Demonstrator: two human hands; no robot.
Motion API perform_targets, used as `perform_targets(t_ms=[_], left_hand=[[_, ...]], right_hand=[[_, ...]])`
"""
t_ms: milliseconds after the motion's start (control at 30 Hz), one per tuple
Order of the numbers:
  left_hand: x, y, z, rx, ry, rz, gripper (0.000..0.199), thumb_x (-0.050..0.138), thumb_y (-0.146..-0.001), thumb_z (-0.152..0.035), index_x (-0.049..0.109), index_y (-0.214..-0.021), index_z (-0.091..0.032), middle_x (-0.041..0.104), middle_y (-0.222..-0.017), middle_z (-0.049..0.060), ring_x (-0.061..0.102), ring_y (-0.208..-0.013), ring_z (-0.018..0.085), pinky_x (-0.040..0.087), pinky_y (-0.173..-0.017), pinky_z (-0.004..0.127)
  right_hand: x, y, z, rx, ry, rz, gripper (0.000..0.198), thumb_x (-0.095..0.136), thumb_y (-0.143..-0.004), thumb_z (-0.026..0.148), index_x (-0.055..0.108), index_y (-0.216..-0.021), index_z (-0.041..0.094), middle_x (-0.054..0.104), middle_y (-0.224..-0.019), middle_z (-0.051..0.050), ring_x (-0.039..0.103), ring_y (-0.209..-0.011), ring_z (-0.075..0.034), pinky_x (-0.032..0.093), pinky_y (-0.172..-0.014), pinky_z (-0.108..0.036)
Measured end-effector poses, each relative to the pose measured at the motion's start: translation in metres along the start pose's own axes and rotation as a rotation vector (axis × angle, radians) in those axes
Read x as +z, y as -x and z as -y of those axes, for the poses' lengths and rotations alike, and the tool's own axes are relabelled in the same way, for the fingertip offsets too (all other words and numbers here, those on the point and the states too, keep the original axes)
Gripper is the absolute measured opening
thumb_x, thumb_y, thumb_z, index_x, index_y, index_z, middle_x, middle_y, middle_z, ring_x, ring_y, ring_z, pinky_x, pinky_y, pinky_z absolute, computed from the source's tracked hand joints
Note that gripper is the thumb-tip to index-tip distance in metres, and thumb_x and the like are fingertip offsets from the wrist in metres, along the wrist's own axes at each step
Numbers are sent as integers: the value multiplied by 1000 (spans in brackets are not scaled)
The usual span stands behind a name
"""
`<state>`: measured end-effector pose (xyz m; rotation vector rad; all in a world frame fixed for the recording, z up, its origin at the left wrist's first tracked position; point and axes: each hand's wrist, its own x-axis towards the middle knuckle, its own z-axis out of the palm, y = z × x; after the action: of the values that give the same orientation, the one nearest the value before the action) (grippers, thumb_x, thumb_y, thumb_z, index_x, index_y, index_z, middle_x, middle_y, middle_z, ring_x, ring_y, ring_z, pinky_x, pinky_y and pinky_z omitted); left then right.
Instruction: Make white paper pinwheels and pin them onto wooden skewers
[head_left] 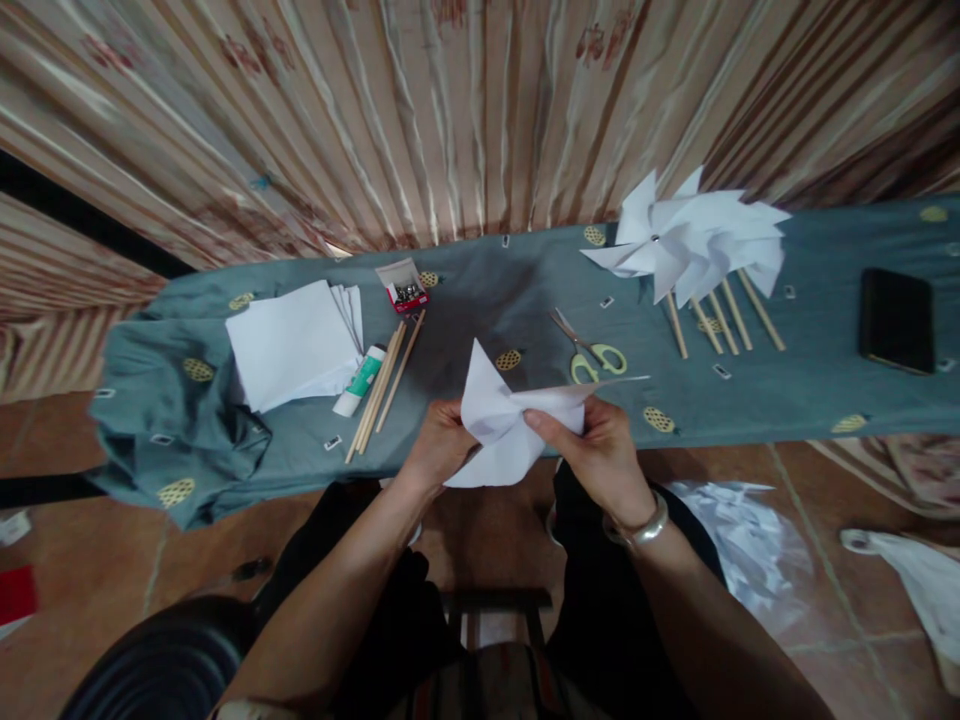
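Note:
A white paper pinwheel (510, 440) with its blades folded in to the middle is held between my two hands over the table's near edge. My left hand (442, 440) grips its left side, with the fingers partly hidden behind the paper. On the right side my right hand (600, 450) pinches it, the thumb pressed near the centre and the other fingers behind. No stick shows on this pinwheel. Just beyond my right hand lie scissors (596, 358) with pale green handles.
Left on the green cloth (465, 290) are stacked white paper (289, 340), a glue stick (360, 380), wooden sticks (382, 385) and an open box of metal pins (407, 290). Finished pinwheels (697, 235) on sticks and a black case (897, 318) lie right. A bag of paper scraps (750, 550) rests on the floor.

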<state>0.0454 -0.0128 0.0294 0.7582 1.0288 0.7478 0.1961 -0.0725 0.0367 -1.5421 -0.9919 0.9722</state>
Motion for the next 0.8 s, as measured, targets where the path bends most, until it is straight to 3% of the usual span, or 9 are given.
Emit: perform_targets(t_ms=[167,367,500,800], left_hand=[[-6,-2,15,-17,20,46,31,89,-50,-32,76,-72,-15,74,-70,6,70,-83,26,57,-75,37],[-4,0,20,34,58,52,30,87,-54,-32,77,-77,-16,76,-78,5,71,-80,23,56,-78,35],[1,4,22,8,147,9,30,89,-49,-31,76,-71,-15,74,-66,5,71,-78,25,57,-75,36],[-10,6,29,-100,315,2,35,91,-41,-23,74,-70,-13,75,-68,8,73,-77,27,58,-79,38]], right_hand=[[6,-6,-9,54,-133,38,28,74,-71,44,68,-85,20,74,-82,-3,65,-70,-18,55,-66,-31],[11,-8,-12,58,-157,67,37,75,-71,43,66,-98,20,73,-88,-4,66,-76,-19,54,-70,-31],[16,-7,-15,48,-111,68,32,73,-72,43,65,-94,20,71,-84,-3,63,-71,-17,52,-65,-29],[26,-10,-20,116,-231,107,34,79,-66,42,65,-88,18,70,-76,0,59,-63,-13,48,-61,-25]])
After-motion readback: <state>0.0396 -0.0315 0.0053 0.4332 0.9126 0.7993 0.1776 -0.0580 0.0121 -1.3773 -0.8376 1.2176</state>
